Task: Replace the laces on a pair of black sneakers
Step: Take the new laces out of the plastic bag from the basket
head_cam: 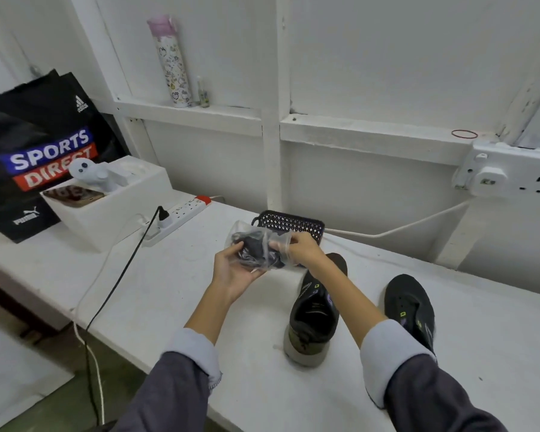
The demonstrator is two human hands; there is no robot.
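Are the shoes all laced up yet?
Not yet. The left sneaker and right sneaker on the table look lace-free, so old laces seem out. Left hand and right hand hold a clear bag of black laces. Still left: open it, thread both.

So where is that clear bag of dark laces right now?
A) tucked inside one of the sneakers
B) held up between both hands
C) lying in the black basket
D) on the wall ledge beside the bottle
B: the left hand holds the clear bag from below and the right hand pinches its other end, above the table and in front of the black basket.
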